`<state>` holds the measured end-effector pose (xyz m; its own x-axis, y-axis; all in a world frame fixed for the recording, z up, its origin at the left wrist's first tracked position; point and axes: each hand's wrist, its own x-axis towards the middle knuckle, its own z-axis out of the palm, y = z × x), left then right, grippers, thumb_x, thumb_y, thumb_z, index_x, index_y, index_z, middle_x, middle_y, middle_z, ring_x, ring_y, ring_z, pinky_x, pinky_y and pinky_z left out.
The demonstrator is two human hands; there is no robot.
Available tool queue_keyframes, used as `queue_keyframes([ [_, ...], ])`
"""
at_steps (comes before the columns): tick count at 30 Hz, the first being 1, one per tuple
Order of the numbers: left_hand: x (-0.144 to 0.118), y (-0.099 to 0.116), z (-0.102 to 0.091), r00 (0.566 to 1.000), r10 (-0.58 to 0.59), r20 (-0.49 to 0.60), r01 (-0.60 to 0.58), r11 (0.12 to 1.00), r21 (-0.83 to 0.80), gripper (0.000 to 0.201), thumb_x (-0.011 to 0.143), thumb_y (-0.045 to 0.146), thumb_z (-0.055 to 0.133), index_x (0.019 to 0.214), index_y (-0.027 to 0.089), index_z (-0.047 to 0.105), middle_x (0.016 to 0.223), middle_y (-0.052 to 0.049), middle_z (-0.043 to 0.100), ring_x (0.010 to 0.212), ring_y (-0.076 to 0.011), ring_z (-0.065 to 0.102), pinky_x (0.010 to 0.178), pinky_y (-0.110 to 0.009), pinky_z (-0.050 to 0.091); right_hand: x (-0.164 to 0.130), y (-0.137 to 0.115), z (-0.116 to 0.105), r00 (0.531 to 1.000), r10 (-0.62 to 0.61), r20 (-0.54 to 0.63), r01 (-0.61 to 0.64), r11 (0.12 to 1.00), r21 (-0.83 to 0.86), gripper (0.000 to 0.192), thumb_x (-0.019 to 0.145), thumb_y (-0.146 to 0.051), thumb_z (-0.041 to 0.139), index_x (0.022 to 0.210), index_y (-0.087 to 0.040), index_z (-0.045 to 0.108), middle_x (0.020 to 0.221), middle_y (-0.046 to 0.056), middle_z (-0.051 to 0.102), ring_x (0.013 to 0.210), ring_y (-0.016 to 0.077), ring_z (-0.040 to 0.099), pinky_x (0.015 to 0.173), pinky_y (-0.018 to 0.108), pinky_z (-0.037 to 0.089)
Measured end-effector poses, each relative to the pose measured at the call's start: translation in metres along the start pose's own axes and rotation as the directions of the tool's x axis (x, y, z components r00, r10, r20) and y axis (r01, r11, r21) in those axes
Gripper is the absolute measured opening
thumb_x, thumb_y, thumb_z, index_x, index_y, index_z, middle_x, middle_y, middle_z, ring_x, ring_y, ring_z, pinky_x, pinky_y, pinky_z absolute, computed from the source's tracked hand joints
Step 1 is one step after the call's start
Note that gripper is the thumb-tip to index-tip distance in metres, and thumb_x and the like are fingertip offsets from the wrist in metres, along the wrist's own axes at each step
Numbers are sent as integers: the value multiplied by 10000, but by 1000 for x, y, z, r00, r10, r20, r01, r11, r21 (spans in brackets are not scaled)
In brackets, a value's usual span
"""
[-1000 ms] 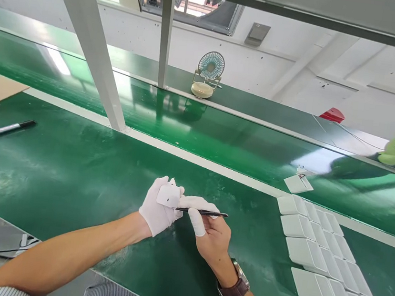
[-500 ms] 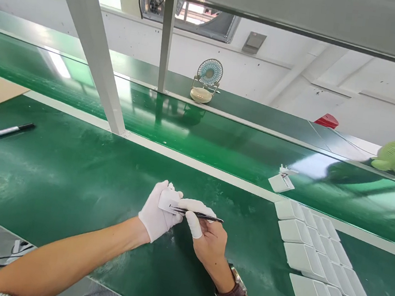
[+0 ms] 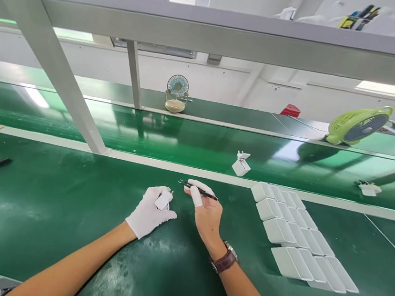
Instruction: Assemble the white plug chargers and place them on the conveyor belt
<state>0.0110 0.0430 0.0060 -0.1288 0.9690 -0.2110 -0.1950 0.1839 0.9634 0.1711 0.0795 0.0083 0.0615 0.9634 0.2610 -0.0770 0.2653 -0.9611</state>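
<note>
White plug housing point(image 3: 163, 199) was held in the gloved left hand point(image 3: 148, 214), pinched between thumb and fingers just above the green tabletop point(image 3: 49, 206), with its small metal prongs turned up and away from the person. Black tweezers point(image 3: 197, 190) were gripped in the right hand point(image 3: 207, 214), whose thumb and forefinger were sheathed in white finger cots; the tips pointed left, toward the housing, but a clear gap lay between them and it. The right hand was thus closed on the tool, the left closed on the part, and the two were set near each other, not touching.

Several risks could be judged from this. The housing was held only by a light pinch through smooth cloth, so it might be let slip onto the tabletop. The fine tweezer tips might be driven against the casing and a scratch left. Whether anything was caught between the tips could not be told; if so, it might be lost on the tabletop. Rows of white shells point(image 3: 295, 232) lay well to the right, and might be knocked out of line by a careless sweep of the right forearm.
</note>
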Motion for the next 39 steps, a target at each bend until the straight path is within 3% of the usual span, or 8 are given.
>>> queue_keyframes([
  [6,-4,28,-15,968,250,-35,-218,898,382,855,385,101,907,1186,255,652,1232,-68,610,1139,-274,553,999,-348,428,-13,-1,0,928,-331,169,354,927,-127,338,993,-210,503,1315,-226,604,1272,110,668,1116,207,689,1018,390,567],
  [11,-19,57,-22,911,404,-85,-287,769,571,264,809,393,661,1013,235,713,1048,-59,689,965,-232,611,926,-363,483,-22,-2,-1,739,-593,321,674,660,-333,520,964,-103,502,1462,-249,467,1354,117,622,1261,237,600,1054,420,542],
  [16,-40,50,-10,977,100,188,-161,925,344,313,877,456,607,747,178,669,706,-17,636,674,-160,577,691,-290,511,-30,-6,3,510,-681,525,859,428,-281,612,944,-60,488,1521,-215,355,1344,127,640,1310,256,561,1083,502,504],
  [19,-39,41,-13,978,45,202,-40,999,-27,349,847,504,662,801,159,635,720,-30,630,672,-165,607,668,-299,523,-33,-6,6,468,-666,581,883,377,-279,630,934,-108,553,1525,-161,339,1303,138,665,1332,270,538,1121,507,467],
  [23,-15,39,-66,992,123,-12,-124,986,-113,445,834,573,648,974,152,622,705,-30,619,640,-175,620,606,-302,522,-31,-4,6,564,-570,598,818,486,-308,757,917,-264,638,1557,-161,246,1338,159,625,1344,315,516,1120,541,453],
  [28,20,47,-188,826,393,-403,28,686,727,502,918,550,430,1122,162,675,845,-72,696,684,-193,641,622,-308,520,-22,13,1,823,-164,543,457,760,-463,930,831,-357,711,1571,-238,162,1378,149,573,1316,351,528,1071,575,470],
  [33,33,53,-273,767,458,-450,189,509,840,273,844,377,532,886,196,732,1001,-106,743,1003,-278,655,942,-382,495,-19,33,3,836,121,536,205,837,-508,843,848,-345,650,1561,-233,214,1413,132,552,1340,307,515,1113,513,431],
  [39,50,45,-311,739,511,-440,288,352,891,315,846,355,492,822,172,747,971,-160,735,1023,-331,640,975,-440,469,-18,36,8,843,190,503,149,817,-557,725,869,-393,605,1522,-229,335,1376,109,580,1284,300,557,1116,501,427],
])
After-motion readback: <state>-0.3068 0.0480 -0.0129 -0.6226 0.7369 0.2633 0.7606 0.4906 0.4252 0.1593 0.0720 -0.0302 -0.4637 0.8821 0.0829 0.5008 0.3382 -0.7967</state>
